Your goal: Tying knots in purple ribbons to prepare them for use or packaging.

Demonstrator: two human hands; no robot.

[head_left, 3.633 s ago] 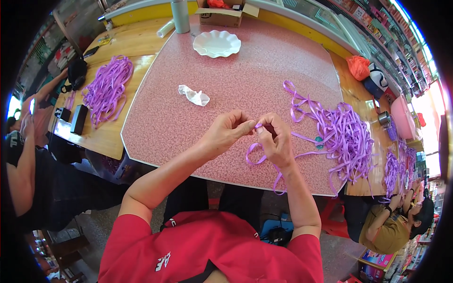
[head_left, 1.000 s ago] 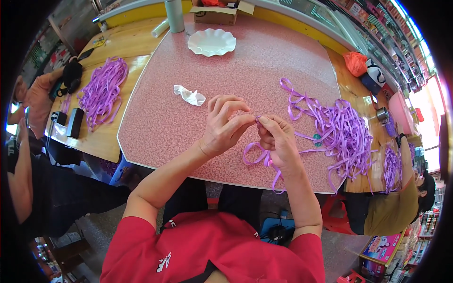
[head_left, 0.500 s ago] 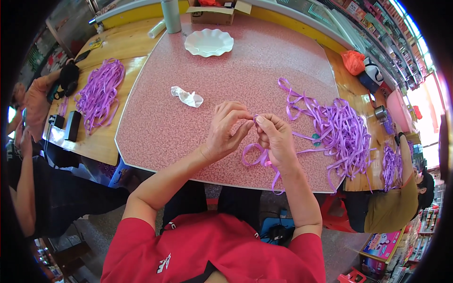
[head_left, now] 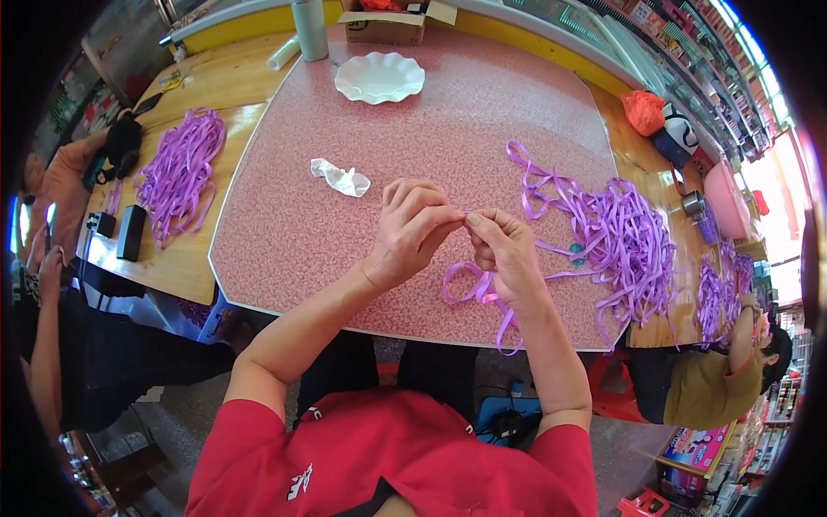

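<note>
Both my hands meet above the middle of the pink speckled tabletop [head_left: 284, 258]. My left hand [head_left: 412, 226] pinches a small bit of purple ribbon between thumb and forefinger. Close against it, my right hand [head_left: 506, 250] pinches the same ribbon, its other fingers curled in. From under the right hand a loop of the purple ribbon [head_left: 461, 283] hangs down to the table's near edge. A big tangled heap of purple ribbons [head_left: 629, 246] lies to the right, with a small green piece [head_left: 576, 252] at its left side. What the fingertips cover is hidden.
A crumpled white tissue [head_left: 340, 177] and a white scalloped plate [head_left: 380, 77] lie farther back. Behind them stand a pale green bottle [head_left: 310, 30] and a cardboard box [head_left: 385, 28]. More ribbons [head_left: 183, 172] lie on the left wooden table. People sit at both sides.
My left fingers have closed in nearer to the right fingertips, and the small ribbon loop between them has shrunk from view. The person at right has moved an arm toward the ribbons there.
</note>
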